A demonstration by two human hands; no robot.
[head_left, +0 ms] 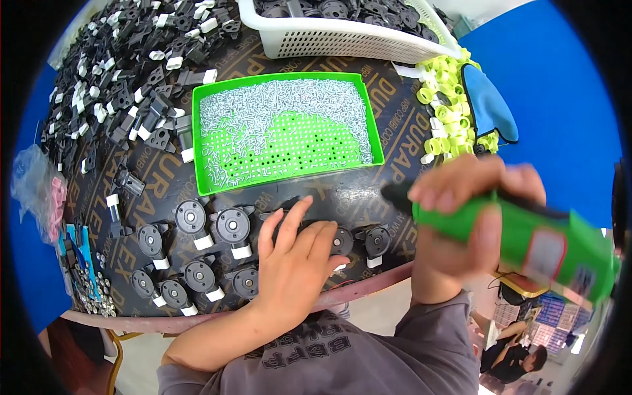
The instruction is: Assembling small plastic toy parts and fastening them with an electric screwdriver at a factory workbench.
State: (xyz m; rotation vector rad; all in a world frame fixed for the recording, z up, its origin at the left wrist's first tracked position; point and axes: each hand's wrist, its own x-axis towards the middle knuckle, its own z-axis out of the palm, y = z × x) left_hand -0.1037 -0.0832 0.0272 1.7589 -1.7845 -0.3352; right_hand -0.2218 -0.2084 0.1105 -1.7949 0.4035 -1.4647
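Observation:
In my right hand (464, 217) is a green cordless screwdriver (520, 247), held level over the right side of the table, its dark nose toward the left. Fingers wrap round its body; the hand and tool are blurred. My left hand (296, 266) lies palm down near the front edge, fingers stretched and partly spread, over black plastic parts. Its thumb is beside a black round-disc part (342, 242); what lies beneath the palm is hidden. Similar parts with white tabs, such as this disc part (233, 226), stand in rough rows to its left, and another disc part (377, 242) lies to its right.
A green perforated tray (289, 179) of small silver screws sits mid-table. Behind it stands a white basket (355, 47) of black parts. Black-and-white pieces (141, 92) heap at left, yellow-green rings (447, 115) at right, small metal pieces (99, 299) front left. A person (513, 352) is in the background.

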